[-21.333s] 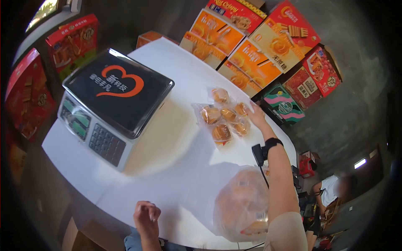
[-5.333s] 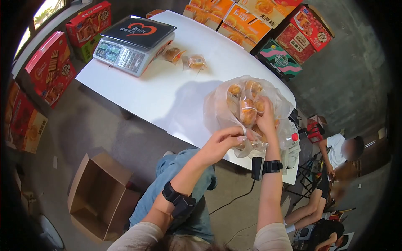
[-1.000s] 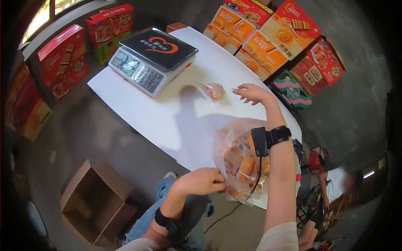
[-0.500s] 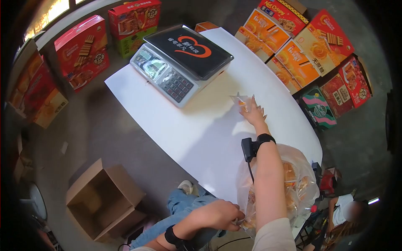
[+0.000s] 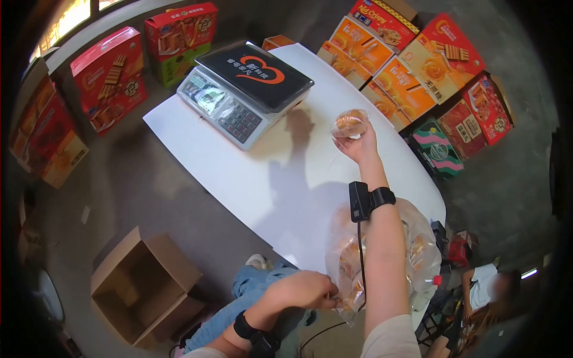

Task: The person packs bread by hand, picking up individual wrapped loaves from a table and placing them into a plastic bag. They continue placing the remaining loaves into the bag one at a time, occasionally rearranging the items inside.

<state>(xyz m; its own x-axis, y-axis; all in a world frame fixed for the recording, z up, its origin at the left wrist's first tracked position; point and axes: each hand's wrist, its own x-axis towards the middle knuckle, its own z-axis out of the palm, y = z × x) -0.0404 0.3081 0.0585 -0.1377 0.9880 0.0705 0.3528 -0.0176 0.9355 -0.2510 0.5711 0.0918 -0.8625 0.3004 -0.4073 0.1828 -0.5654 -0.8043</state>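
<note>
My right hand [image 5: 360, 146], stretched out above the white table, is closed round a wrapped round bun [image 5: 351, 123] in clear plastic. On that wrist is a black strap with a small box and a cable. Under my right forearm lies a large clear plastic bag [image 5: 422, 230] full of individually wrapped buns. At the near table edge my left hand [image 5: 311, 289] is closed on the rim of this bag. A digital scale [image 5: 253, 83] with a black plate stands at the far end of the table, and nothing lies on its plate.
The white table [image 5: 221, 173] has a curved edge. An opened cardboard box [image 5: 143, 286] stands on the floor at left. Red snack cartons [image 5: 110, 77] line the far left, and orange cartons [image 5: 364, 48] the right. A seated person [image 5: 482, 286] is at lower right.
My right hand has lifted the wrapped bun off the table, and the bun now shows more fully. My left hand stays at the bag's rim. The view has shifted slightly.
</note>
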